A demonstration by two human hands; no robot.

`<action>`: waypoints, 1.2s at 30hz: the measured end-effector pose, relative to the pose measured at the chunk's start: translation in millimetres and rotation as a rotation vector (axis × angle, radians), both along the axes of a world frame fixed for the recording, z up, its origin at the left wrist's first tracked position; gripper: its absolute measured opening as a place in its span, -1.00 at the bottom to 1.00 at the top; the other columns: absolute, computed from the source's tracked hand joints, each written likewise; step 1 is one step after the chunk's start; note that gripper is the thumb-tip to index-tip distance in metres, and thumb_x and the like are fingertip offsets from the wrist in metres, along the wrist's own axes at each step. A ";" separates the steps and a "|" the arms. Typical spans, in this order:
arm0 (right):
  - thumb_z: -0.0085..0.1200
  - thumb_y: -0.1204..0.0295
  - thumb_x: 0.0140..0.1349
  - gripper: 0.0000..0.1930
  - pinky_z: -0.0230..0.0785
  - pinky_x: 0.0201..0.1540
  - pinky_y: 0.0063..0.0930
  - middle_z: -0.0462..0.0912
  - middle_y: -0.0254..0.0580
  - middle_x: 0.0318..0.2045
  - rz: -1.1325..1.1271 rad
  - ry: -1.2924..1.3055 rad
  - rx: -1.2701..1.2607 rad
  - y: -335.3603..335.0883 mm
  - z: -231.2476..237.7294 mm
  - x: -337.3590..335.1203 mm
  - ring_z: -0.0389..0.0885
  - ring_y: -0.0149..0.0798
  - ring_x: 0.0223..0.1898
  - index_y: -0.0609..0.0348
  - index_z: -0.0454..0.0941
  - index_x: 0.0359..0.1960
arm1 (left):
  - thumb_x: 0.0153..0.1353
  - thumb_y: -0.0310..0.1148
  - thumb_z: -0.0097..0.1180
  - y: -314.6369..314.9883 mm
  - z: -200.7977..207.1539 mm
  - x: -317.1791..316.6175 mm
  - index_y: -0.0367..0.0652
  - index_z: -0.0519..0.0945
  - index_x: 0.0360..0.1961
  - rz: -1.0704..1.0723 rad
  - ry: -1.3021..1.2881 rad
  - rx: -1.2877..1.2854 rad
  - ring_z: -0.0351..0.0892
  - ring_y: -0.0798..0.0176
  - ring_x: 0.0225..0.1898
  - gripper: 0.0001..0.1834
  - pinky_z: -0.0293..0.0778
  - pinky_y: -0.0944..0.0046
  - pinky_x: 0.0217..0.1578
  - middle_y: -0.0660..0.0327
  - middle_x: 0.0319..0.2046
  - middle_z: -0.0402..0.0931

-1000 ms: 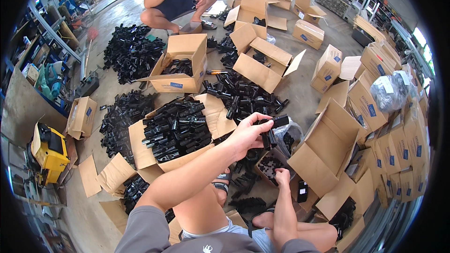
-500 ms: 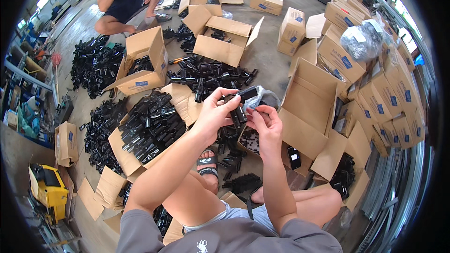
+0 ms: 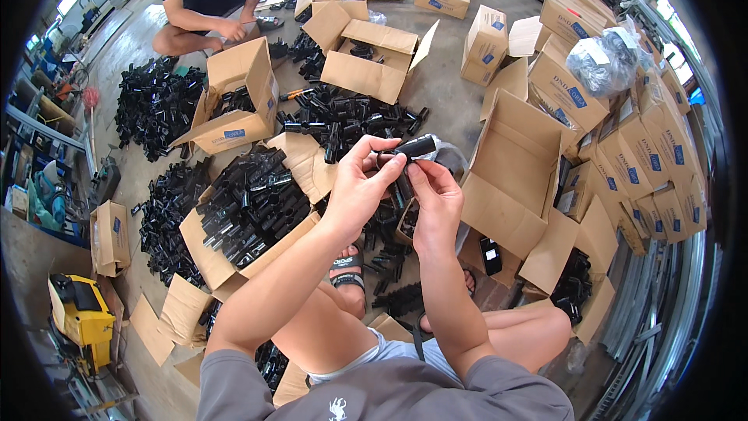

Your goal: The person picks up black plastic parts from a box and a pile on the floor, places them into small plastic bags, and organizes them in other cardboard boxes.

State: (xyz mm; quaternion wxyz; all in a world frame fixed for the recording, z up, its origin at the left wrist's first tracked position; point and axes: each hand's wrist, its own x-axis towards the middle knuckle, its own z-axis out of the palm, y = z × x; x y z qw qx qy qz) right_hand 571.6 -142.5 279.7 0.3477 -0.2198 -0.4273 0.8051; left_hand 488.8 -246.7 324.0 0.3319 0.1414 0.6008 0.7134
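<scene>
My left hand (image 3: 358,187) is closed around a black tubular fitting (image 3: 416,146), its barrel pointing to the right, above the gap between my knees. My right hand (image 3: 438,199) pinches at the fitting's near side, fingertips close to those of the left. Whether a smaller piece sits between the right fingertips is hidden. Just behind the right hand shows a clear plastic bag (image 3: 450,157). Below the hands lie several more black fittings (image 3: 382,234). To the left stands an open carton (image 3: 204,256) full of the same black parts.
Loose black fittings (image 3: 160,109) heap on the floor at left. An open carton (image 3: 514,160) stands right, with stacked cartons (image 3: 639,164) behind it. A phone (image 3: 490,256) lies near my right knee. Another person (image 3: 204,0) squats at the far left. Metal profiles (image 3: 662,320) run along the right.
The fitting has turned in my left hand, and my right fingers have shifted left from the plastic bag onto it. The other person's raised arm has come down.
</scene>
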 end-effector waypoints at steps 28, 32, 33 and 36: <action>0.12 0.34 0.51 -0.72 0.46 0.04 -0.50 0.67 -0.22 -0.12 -0.062 -0.033 0.407 1.2 -14.3 -2.4 0.62 -0.44 -0.10 0.36 0.58 0.02 | 0.33 -0.49 0.29 4.6 5.2 4.0 -0.18 0.63 0.05 0.062 0.161 0.027 0.49 0.51 -0.20 -0.73 0.44 0.46 -0.22 0.30 -0.23 0.59; 0.13 0.35 0.50 -0.72 0.46 0.04 -0.50 0.67 -0.21 -0.11 -0.028 -0.128 0.412 1.3 -11.2 -2.9 0.62 -0.43 -0.08 0.35 0.57 0.04 | 0.33 -0.49 0.29 4.3 6.5 4.4 -0.18 0.63 0.05 0.062 0.145 0.028 0.49 0.52 -0.21 -0.72 0.44 0.46 -0.22 0.30 -0.24 0.59; 0.12 0.35 0.51 -0.73 0.46 0.04 -0.51 0.67 -0.21 -0.11 -0.036 -0.124 0.453 0.5 -9.9 -3.4 0.62 -0.43 -0.08 0.34 0.57 0.04 | 0.33 -0.49 0.29 4.8 6.0 3.6 -0.18 0.63 0.05 0.061 0.146 0.027 0.49 0.52 -0.21 -0.72 0.44 0.46 -0.22 0.30 -0.24 0.59; 0.11 0.35 0.52 -0.73 0.46 0.04 -0.51 0.67 -0.20 -0.11 -0.004 -0.074 0.384 4.5 -17.3 -2.3 0.61 -0.44 -0.07 0.34 0.57 0.05 | 0.33 -0.48 0.29 6.5 2.7 3.7 -0.19 0.63 0.05 0.052 0.199 0.013 0.50 0.51 -0.21 -0.72 0.44 0.46 -0.23 0.30 -0.24 0.59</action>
